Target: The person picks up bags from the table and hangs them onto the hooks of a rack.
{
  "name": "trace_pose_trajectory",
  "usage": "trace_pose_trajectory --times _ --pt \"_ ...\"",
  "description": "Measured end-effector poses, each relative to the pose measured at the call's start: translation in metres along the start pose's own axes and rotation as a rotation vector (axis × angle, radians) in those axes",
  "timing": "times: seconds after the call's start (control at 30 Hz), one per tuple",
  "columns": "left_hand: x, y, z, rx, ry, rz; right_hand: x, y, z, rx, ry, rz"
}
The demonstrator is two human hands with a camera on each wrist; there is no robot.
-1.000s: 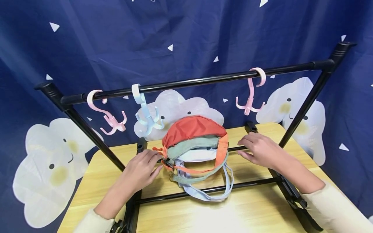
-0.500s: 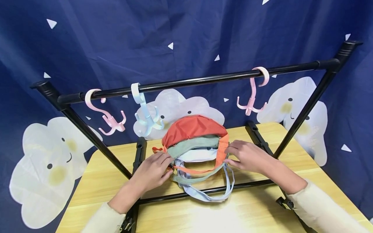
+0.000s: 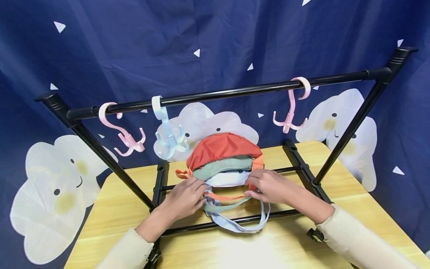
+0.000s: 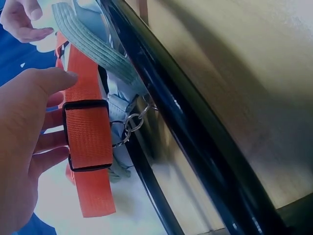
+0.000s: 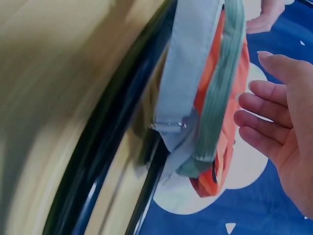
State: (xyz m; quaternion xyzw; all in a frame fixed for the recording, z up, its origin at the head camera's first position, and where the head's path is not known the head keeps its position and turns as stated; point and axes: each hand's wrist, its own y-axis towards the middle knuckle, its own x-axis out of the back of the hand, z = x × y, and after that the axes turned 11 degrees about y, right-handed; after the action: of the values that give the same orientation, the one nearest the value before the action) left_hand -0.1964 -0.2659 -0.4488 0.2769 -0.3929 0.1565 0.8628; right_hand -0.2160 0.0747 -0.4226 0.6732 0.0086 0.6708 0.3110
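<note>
Three bags lie stacked together inside the rack's base: a red one (image 3: 221, 145), a green one (image 3: 223, 166) and a pale blue one (image 3: 228, 180). Their orange strap (image 3: 225, 197), green strap (image 3: 228, 207) and pale blue strap (image 3: 240, 227) loop toward the front. At the left side, my left hand (image 3: 186, 196) reaches to the orange strap; in the left wrist view its fingers pass behind the strap's black buckle (image 4: 66, 122), thumb over the strap and spread from the fingers. My right hand (image 3: 272, 186) is at the straps' right side, thumb and fingers apart beside the red bag.
A black rack (image 3: 228, 93) stands on the wooden table (image 3: 285, 243). From its top bar hang a pink hook (image 3: 129, 144) and a blue hook (image 3: 170, 140) on the left, and another pink hook (image 3: 289, 119) on the right. A blue curtain (image 3: 221, 37) hangs behind.
Both hands have moved inward toward the bag straps, the right hand travelling farther, from beside the bags to the straps' right end. The bags have stayed in place.
</note>
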Motion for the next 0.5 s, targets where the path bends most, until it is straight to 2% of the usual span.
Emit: trace_pose_trajectory --times 0.23,0.5 --pt "-0.003 0.0 -0.002 0.013 -0.03 0.011 -0.012 0.009 0.0 -0.041 0.036 0.067" --pt "-0.012 0.003 -0.004 -0.005 -0.044 -0.057 -0.02 0.016 0.005 -0.043 0.045 0.129"
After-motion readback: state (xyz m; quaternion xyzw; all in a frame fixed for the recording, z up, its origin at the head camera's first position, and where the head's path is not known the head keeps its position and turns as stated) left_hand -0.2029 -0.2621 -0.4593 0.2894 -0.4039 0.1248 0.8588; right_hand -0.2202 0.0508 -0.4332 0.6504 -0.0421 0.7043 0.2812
